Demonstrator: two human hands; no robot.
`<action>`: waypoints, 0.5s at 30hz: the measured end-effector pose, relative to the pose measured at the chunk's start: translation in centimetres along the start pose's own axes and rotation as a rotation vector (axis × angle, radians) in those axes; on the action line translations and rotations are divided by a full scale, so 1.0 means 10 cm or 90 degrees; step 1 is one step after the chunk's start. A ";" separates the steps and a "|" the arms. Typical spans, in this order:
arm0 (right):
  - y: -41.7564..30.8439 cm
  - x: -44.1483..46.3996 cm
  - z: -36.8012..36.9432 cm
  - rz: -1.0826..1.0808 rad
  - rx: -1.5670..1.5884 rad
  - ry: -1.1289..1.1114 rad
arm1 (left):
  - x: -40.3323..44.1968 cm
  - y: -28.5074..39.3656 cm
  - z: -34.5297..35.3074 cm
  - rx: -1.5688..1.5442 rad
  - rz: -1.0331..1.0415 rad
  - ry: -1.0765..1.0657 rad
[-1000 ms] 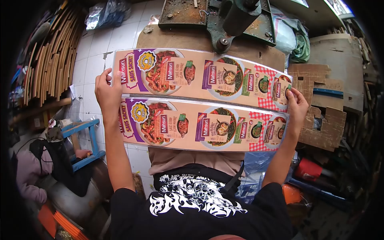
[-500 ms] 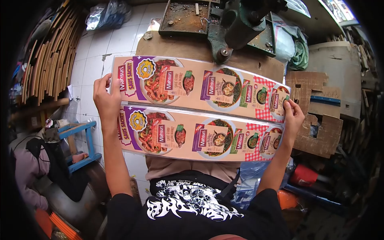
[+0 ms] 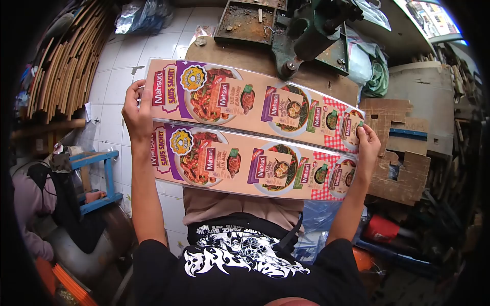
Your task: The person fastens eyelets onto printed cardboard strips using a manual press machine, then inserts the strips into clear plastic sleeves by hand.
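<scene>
I hold a printed sauce advertising panel by its two ends in front of my waist. An upper strip and a lower strip carry the same pictures of dishes and sachets, and a dark line runs between them. Whether they are joined cannot be made out. My left hand grips the upper strip's left end, its thumb on the printed face. At the opposite end, my right hand pinches the edge with the thumb in front. The fingers behind the panel are partly hidden, and the right end sits lower than the left.
Beyond the panel is a wooden worktop with a green metal press and a parts tray. Cut cardboard lies to the right. At left are a blue frame, stacked boards and another person's sleeve.
The panel has tilted, its left end rising and its right end sitting lower. Both hands still grip it, and the camera view has shifted slightly.
</scene>
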State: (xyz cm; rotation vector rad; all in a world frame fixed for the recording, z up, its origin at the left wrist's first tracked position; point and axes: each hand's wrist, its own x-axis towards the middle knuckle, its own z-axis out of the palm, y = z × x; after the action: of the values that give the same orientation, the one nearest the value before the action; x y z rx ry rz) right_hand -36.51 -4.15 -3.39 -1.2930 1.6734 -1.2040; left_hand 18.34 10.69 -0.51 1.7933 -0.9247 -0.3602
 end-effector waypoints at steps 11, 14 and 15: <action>-0.12 -0.01 -0.03 0.011 -0.025 -0.049 | -0.04 0.32 -0.14 -0.198 0.058 0.014; -0.17 0.06 -0.07 0.036 0.016 -0.107 | -0.09 0.56 -0.24 -0.282 -0.025 -0.023; -0.11 0.15 -0.09 0.033 0.021 -0.107 | -0.09 0.64 -0.27 -0.298 -0.046 -0.028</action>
State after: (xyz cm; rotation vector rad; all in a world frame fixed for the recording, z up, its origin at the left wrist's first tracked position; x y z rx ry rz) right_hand -37.35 -5.44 -2.07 -1.2861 1.5500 -1.0582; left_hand 16.75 12.07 6.12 1.3933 -0.7332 -0.6111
